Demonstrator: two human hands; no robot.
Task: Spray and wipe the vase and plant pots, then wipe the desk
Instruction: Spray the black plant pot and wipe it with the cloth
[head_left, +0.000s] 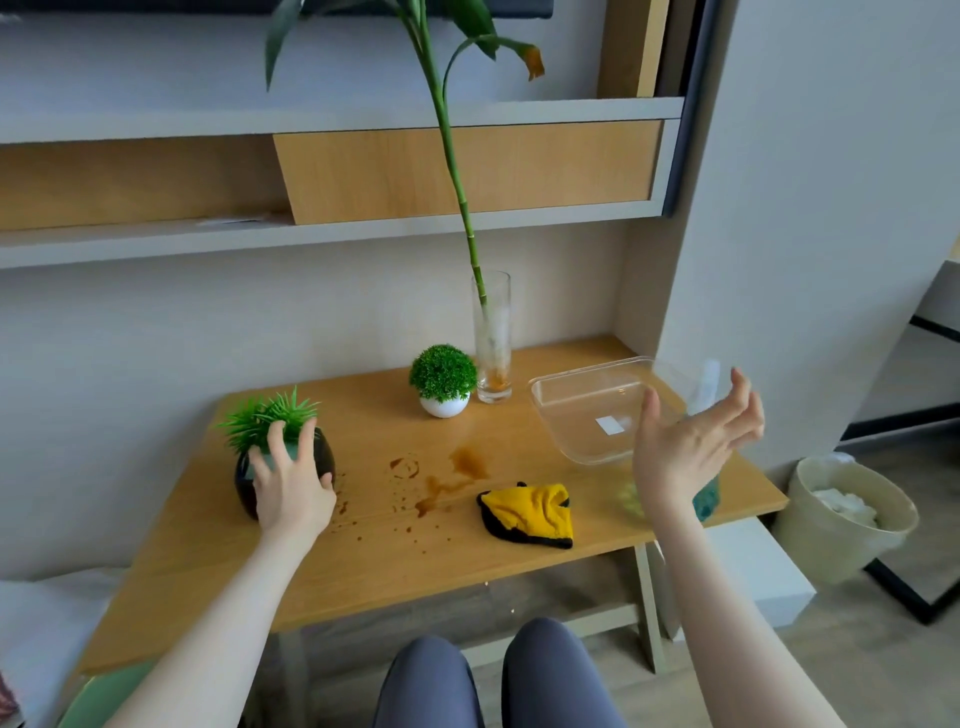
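Observation:
My left hand (288, 480) grips a round black plant pot (326, 457) with spiky green leaves at the desk's left. My right hand (685, 452) hovers open above the desk's right side, fingers spread, holding nothing. Behind it stands a spray bottle (707, 496) with teal liquid, mostly hidden and blurred. A yellow cloth with black trim (530, 512) lies crumpled near the front edge. At the back stand a small white pot (444, 405) with a round green bush and a tall glass vase (492, 338) holding a bamboo stalk. Brown spill stains (457, 475) mark the wooden desk (395, 561).
A clear plastic tub (582, 405) sits on the desk's right side, just beyond my right hand. A pale waste bin (847, 512) stands on the floor to the right. Shelves run along the wall above the desk. My knees are under the front edge.

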